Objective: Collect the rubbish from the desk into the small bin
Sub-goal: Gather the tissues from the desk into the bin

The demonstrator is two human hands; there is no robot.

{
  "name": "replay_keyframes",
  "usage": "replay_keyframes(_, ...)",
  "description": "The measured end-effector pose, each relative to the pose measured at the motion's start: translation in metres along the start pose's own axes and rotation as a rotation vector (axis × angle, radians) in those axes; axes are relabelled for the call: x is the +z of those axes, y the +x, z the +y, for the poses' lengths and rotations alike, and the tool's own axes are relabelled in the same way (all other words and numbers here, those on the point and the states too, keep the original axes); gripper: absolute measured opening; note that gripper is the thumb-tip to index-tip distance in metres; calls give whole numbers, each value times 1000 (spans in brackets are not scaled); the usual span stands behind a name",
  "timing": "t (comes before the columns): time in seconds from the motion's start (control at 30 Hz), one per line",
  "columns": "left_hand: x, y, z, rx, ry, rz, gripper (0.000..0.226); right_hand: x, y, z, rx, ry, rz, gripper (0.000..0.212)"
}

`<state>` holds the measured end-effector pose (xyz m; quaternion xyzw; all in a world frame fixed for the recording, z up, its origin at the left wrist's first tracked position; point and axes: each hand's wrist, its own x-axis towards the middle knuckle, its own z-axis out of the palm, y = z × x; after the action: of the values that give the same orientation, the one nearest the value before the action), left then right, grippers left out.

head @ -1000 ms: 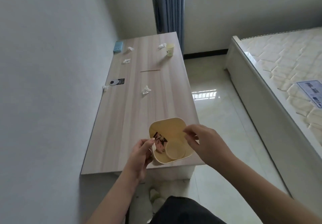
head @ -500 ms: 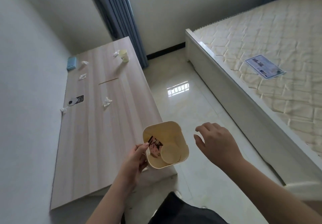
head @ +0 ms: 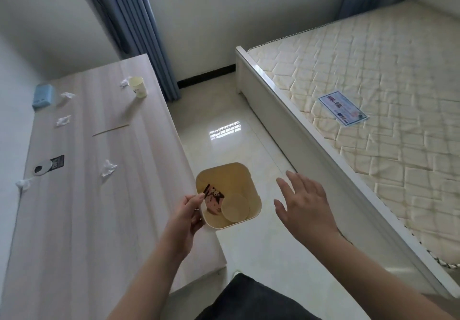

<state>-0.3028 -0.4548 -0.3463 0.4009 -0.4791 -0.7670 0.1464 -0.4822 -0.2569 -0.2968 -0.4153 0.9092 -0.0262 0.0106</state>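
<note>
My left hand (head: 188, 214) grips the rim of the small cream bin (head: 245, 182), held in the air past the desk's right edge, over the floor. A dark printed wrapper (head: 213, 199) and a round pale disc (head: 236, 207) lie inside the bin. To the bin's right my right hand (head: 302, 204) hovers with fingers spread, holding nothing. On the wooden desk (head: 82, 220) lie several crumpled white tissues, the nearest tissue (head: 108, 167) mid-desk, a thin wooden stick (head: 110, 130) and a paper cup (head: 137, 86) at the far end.
A blue box (head: 43, 95) sits at the desk's far left. A round white disc on a black card (head: 48, 166) lies by the wall. A bed with a bare mattress (head: 373, 110) stands right, a leaflet (head: 343, 108) on it. Glossy tiled floor (head: 224, 130) runs between.
The view has swung right. My left hand has carried the bin off the desk's corner to beyond its right edge. My right hand has drawn away from the bin and spread its fingers.
</note>
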Motion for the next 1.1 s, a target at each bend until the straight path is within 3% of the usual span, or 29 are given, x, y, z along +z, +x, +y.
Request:
replay_keyframes(0.33, 28, 73, 32, -12, 84, -29, 51, 9, 69, 25, 37, 5, -111, 74)
replay_keyframes(0.83, 120, 133, 65, -18, 57, 212, 50, -2, 205, 136, -111, 27, -121, 84)
replay_keyframes(0.97, 126, 144, 76, 37, -38, 234, 60, -8, 236, 156, -154, 34, -127, 78)
replay_keyframes(1.1, 112, 147, 95, 88, -129, 283, 45, -2, 270, 149, -238, 63, -135, 79)
